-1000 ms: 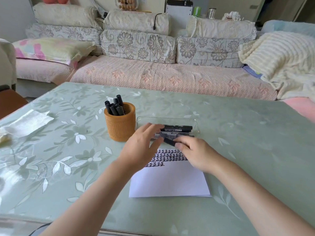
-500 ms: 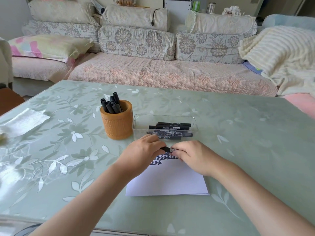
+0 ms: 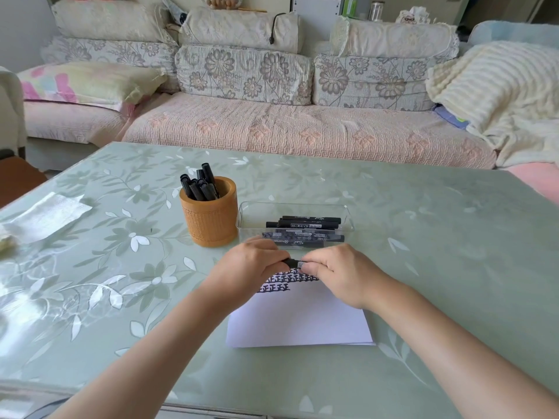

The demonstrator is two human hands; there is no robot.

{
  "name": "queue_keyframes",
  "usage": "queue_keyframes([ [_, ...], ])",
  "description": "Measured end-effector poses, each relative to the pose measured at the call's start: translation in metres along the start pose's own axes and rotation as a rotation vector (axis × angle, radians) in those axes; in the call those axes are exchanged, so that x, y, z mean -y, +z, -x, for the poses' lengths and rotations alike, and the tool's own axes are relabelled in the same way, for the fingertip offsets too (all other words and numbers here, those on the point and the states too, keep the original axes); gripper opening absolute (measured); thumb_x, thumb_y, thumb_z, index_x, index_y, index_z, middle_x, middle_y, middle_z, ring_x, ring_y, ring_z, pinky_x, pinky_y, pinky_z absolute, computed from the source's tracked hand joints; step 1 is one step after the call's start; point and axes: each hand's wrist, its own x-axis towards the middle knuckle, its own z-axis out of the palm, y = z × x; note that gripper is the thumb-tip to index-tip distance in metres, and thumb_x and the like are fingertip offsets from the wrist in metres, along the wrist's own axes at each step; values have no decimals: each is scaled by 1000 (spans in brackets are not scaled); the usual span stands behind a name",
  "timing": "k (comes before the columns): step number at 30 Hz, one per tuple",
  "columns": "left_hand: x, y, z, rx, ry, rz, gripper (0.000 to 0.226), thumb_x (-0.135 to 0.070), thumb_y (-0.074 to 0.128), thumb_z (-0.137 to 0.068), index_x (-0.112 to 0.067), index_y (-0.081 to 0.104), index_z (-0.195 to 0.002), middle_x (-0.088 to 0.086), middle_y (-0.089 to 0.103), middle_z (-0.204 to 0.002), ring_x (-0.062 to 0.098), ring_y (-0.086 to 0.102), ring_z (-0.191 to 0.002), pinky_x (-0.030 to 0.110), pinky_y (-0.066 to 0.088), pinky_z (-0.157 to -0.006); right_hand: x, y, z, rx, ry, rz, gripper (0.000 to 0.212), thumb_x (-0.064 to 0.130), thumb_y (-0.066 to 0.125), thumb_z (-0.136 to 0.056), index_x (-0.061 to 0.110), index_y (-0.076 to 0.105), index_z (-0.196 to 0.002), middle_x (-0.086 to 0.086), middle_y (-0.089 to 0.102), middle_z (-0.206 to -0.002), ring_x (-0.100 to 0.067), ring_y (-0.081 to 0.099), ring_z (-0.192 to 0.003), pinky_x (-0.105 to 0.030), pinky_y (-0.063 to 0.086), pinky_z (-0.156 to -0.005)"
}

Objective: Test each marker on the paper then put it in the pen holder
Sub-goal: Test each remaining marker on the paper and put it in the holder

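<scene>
A black marker (image 3: 292, 262) lies level between my two hands, just above the far edge of the white paper (image 3: 299, 322). My left hand (image 3: 248, 267) grips one end and my right hand (image 3: 338, 272) grips the other; only a short middle piece shows. Rows of black test marks (image 3: 279, 282) cover the top of the paper. An orange pen holder (image 3: 208, 217) with several black markers stands to the left. Behind my hands a clear plastic tray (image 3: 348, 213) holds several more black markers.
The green floral table (image 3: 423, 252) carries a folded white tissue (image 3: 45, 216) at its left edge. A sofa (image 3: 272, 128) with cushions and a cream blanket (image 3: 499, 95) runs along the far side.
My left hand came off the tray and closed on the marker's left end. Both hands drew toward me a little, over the paper's top edge.
</scene>
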Motion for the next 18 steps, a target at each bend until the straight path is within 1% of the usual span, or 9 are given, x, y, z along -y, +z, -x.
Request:
queue_keyframes([
  [1,1,0,1,-2,7,-4,34,-40,44,-97,-17,68,-93,-9,50,-72,7,39,-71,18,34,-65,0,0,0,11,10,-22,25,42,50,-99,37,61,-77,7,54,-64,-15,50,-67,-31,43,-66],
  [2,1,0,2,-5,1,2,35,-41,43,-97,-17,68,-94,-8,51,-73,7,40,-71,19,35,-65,0,1,-1,9,-4,-10,25,42,50,-99,36,60,-77,7,54,-65,-15,50,-68,-32,44,-66],
  [5,2,-2,4,23,-78,88,35,-41,45,-97,-16,70,-97,-5,55,-75,6,47,-70,24,40,-63,-2,3,-2,-101,-133,144,19,39,54,-97,24,65,-92,6,52,-71,-15,51,-72,-36,47,-65],
  [7,3,-3,5,48,-138,146,25,-32,52,-97,-16,71,-97,-3,58,-75,5,47,-71,19,38,-63,-1,2,-2,-174,-203,206,14,35,60,-94,26,69,-100,13,46,-72,-11,50,-71,-30,43,-60],
  [9,6,-4,6,70,-169,183,20,-28,56,-96,-15,71,-96,-3,59,-75,4,49,-72,17,36,-62,0,3,-2,-199,-236,238,18,36,59,-91,28,69,-104,15,47,-74,-11,53,-74,-27,43,-59],
  [12,8,-6,8,49,-68,124,31,-38,50,-95,-15,71,-95,-3,57,-73,7,47,-70,23,39,-62,4,7,-2,-137,-194,192,19,38,52,-96,28,67,-90,9,50,-69,-13,50,-70,-33,45,-61],
  [14,10,-7,9,19,-7,68,36,-42,46,-95,-16,71,-95,-5,56,-73,7,47,-71,23,39,-62,4,9,-2,-62,-120,39,31,37,51,-98,27,53,-69,6,39,-59,-12,38,-60,-34,35,-58],
  [16,10,-9,11,8,-3,58,37,-43,44,-96,-18,71,-96,-6,56,-74,8,49,-71,24,40,-61,5,10,-4,-33,-68,-57,39,37,50,-98,19,39,-66,4,31,-58,-13,29,-58,-35,28,-56],
  [18,10,-10,14,19,-29,87,36,-43,45,-96,-18,70,-97,-6,57,-75,7,51,-71,24,41,-61,5,12,-5,-67,-110,28,34,38,51,-98,19,44,-70,3,37,-60,-13,36,-60,-35,33,-57],
])
